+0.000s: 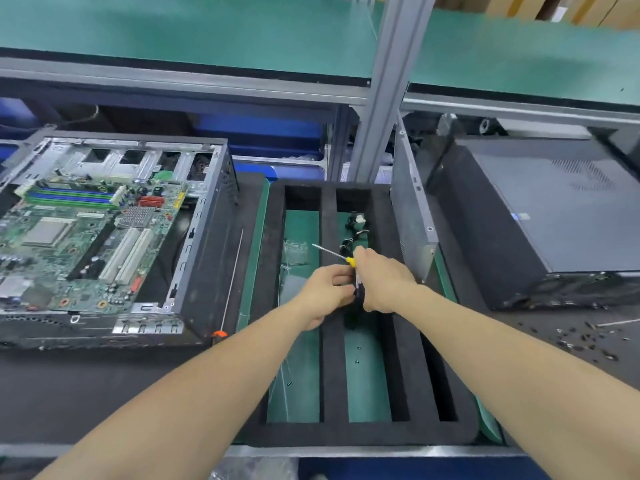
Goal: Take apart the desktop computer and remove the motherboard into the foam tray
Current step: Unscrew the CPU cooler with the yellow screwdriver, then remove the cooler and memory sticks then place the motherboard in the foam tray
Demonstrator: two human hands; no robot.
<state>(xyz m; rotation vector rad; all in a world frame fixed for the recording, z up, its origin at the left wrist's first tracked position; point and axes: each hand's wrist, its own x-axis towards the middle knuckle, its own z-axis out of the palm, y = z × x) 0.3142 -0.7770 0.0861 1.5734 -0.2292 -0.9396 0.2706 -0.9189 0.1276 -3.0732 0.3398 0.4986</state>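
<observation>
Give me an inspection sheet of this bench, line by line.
Surface: dark mat, green mat under the tray.
Job's things: open computer case at left, motherboard still inside; foam tray centre, its slots holding only small parts.
Clutter: loose screws at right; a side panel standing on edge.
Grippers: left hand and right hand together over the tray, on a small dark part; the right also grips a screwdriver.
Cables: a dark bundle in the tray.
Surroundings: closed black case at right; shelf above.
</observation>
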